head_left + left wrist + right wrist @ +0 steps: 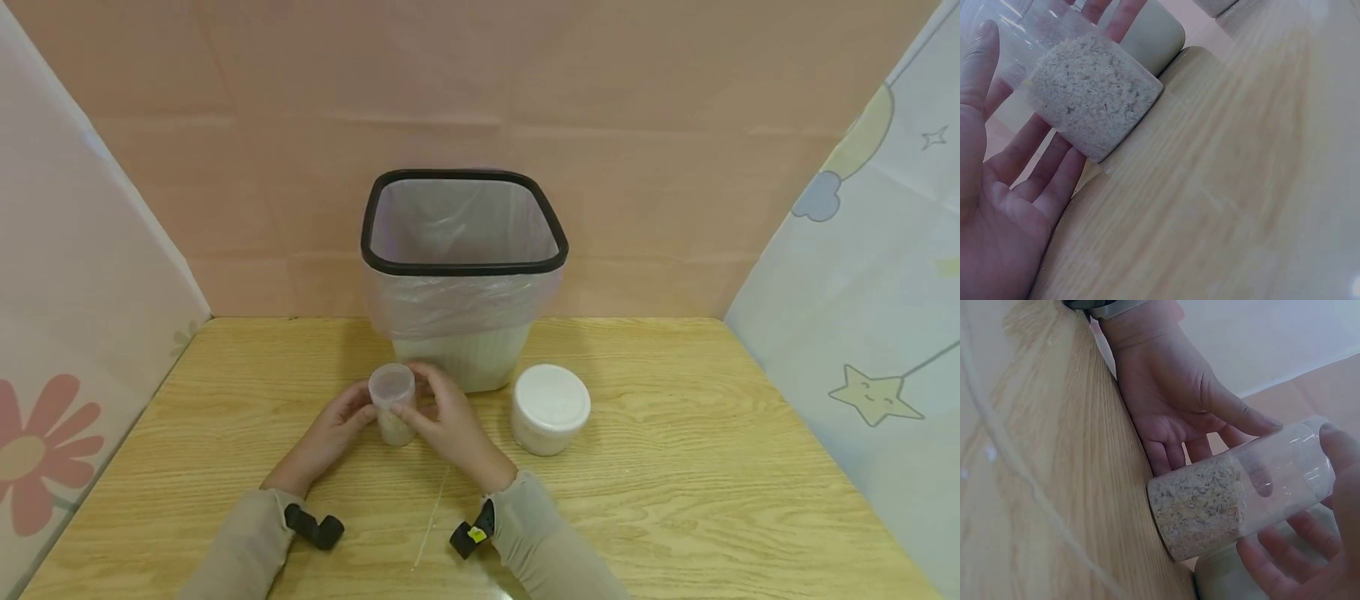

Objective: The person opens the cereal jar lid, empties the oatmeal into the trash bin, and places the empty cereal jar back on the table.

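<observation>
A small clear jar [392,406] is seen standing upright on the wooden table [675,467], a little left of the middle of the head view and just in front of the bin [463,275]. It is closed by a clear lid and roughly half filled with pale, grainy powder. The left hand [333,433] is laid against the jar's left side with fingers straight and spread, touching but not wrapped round it. The right hand [450,421] is curled about the jar's right side, fingertips set near the lid, so a light clasp is made there.

The jar is judged to be light, stiff and smooth, and therefore somewhat slippery; thin plastic of this kind may flex if squeezed hard. A hold around the lower, filled part of the wall would seem steadiest, the lid being left free.

By count: one small clear jar, one wider white tub [550,408] with a white lid to the right of centre, one bin lined with a thin bag, and two hands. A thin pale strand [431,521] is seen lying on the table between the wrists.
</observation>
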### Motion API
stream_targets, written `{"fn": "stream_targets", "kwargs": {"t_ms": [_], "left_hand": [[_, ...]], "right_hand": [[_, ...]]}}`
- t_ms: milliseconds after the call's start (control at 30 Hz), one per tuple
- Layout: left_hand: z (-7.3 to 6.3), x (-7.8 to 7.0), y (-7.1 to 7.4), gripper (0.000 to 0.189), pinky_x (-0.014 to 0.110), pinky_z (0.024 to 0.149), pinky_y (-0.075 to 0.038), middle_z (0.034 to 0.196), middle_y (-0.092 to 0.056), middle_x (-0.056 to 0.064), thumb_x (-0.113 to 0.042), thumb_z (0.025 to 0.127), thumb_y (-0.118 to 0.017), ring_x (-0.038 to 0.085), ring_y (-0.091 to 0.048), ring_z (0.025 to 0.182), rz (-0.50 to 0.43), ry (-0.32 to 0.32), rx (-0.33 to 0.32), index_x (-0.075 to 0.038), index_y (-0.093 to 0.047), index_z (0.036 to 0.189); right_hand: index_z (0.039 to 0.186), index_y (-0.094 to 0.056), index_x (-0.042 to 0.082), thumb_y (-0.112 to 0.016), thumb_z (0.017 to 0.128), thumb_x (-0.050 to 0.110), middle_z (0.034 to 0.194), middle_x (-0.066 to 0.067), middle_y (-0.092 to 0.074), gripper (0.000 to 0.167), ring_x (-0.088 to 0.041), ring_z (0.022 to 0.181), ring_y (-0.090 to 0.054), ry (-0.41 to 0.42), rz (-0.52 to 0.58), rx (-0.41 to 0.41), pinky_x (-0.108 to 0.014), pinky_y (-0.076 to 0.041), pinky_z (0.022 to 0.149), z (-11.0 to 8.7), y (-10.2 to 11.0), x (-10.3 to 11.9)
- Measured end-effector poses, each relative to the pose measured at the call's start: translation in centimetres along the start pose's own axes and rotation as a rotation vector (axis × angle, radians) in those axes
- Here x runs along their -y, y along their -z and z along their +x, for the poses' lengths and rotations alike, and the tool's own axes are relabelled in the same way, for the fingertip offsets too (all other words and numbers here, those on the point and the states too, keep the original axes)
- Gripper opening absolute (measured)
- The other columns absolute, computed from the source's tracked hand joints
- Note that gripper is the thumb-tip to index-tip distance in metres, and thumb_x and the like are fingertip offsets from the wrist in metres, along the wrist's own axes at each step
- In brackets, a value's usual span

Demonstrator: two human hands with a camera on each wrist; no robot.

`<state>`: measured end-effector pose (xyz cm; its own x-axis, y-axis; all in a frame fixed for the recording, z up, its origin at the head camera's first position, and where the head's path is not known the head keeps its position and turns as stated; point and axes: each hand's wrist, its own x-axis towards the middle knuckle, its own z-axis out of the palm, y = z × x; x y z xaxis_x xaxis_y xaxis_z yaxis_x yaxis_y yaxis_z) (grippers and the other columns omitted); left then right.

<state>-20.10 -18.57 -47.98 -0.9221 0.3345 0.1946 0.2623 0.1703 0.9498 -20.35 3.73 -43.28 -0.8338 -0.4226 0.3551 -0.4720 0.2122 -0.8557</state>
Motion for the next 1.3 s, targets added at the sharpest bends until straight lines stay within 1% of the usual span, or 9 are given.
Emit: {"fn": "stream_targets", "kwargs": {"t_ms": [133, 233, 367, 567, 833, 1100, 1300], "left_hand": [[0.04, 0.01, -0.06, 0.044, 0.017, 0.099, -0.045, 0.143, -0.051, 0.027, -0.017, 0.108, -0.050, -0.003, -0.050, 0.123, -0.002, -0.013, 0.000, 0.004, -0.044, 0.147], [0.05, -0.01, -0.11, 0.045, 0.018, 0.099, -0.046, 0.143, -0.050, 0.029, -0.017, 0.108, -0.050, -0.004, -0.050, 0.122, -0.011, -0.028, 0.004, 0.005, -0.044, 0.146], [0.05, -0.05, -0.12, 0.044, 0.018, 0.098, -0.047, 0.142, -0.051, 0.029, -0.016, 0.108, -0.049, -0.003, -0.051, 0.122, -0.019, -0.036, 0.008, 0.005, -0.044, 0.146], [0.06, -0.04, -0.12, 0.044, 0.019, 0.098, -0.048, 0.143, -0.050, 0.028, -0.016, 0.108, -0.049, -0.003, -0.051, 0.123, -0.021, -0.027, 0.009, 0.004, -0.044, 0.147], [0.11, 0.03, 0.00, 0.045, 0.018, 0.097, -0.048, 0.144, -0.049, 0.028, -0.017, 0.108, -0.049, -0.003, -0.051, 0.123, -0.013, -0.018, 0.003, 0.004, -0.043, 0.148], [0.12, 0.01, 0.08, 0.048, 0.023, 0.095, -0.052, 0.145, -0.048, 0.028, -0.020, 0.109, -0.049, -0.003, -0.052, 0.122, -0.044, -0.019, 0.022, 0.002, -0.040, 0.150], [0.09, 0.06, 0.05, 0.048, 0.022, 0.095, -0.052, 0.145, -0.048, 0.029, -0.021, 0.109, -0.049, -0.003, -0.052, 0.121, -0.038, -0.019, 0.016, 0.003, -0.040, 0.150]], "right_hand": [[0.143, -0.046, 0.001, -0.068, 0.099, 0.015, 0.133, -0.017, -0.056, 0.051, -0.032, 0.120, -0.057, 0.019, 0.023, 0.005, -0.045, -0.056, 0.096, -0.03, -0.10, 0.00], [0.144, -0.044, 0.001, -0.066, 0.100, 0.013, 0.136, -0.017, -0.052, 0.050, -0.033, 0.123, -0.054, 0.025, 0.051, 0.019, -0.042, -0.055, 0.099, -0.07, -0.15, 0.08], [0.144, -0.041, 0.000, -0.064, 0.101, 0.011, 0.138, -0.019, -0.048, 0.050, -0.035, 0.124, -0.051, 0.041, 0.079, 0.033, -0.042, -0.054, 0.100, -0.11, -0.22, 0.09], [0.145, -0.037, -0.002, -0.061, 0.102, 0.009, 0.140, -0.022, -0.044, 0.050, -0.036, 0.125, -0.048, 0.059, 0.083, 0.051, -0.046, -0.053, 0.100, -0.10, -0.30, 0.03], [0.147, -0.032, -0.002, -0.058, 0.104, 0.008, 0.143, -0.023, -0.039, 0.051, -0.040, 0.129, -0.045, 0.058, 0.114, 0.069, -0.049, -0.051, 0.103, -0.09, -0.40, -0.06], [0.149, -0.031, -0.001, -0.056, 0.105, 0.012, 0.144, -0.022, -0.041, 0.051, -0.039, 0.130, -0.046, 0.042, 0.147, 0.073, -0.049, -0.049, 0.105, -0.14, -0.39, -0.22], [0.151, -0.031, -0.001, -0.053, 0.107, 0.016, 0.146, -0.022, -0.040, 0.052, -0.039, 0.131, -0.046, 0.062, 0.157, 0.088, -0.050, -0.047, 0.108, -0.06, -0.25, -0.43]]}}
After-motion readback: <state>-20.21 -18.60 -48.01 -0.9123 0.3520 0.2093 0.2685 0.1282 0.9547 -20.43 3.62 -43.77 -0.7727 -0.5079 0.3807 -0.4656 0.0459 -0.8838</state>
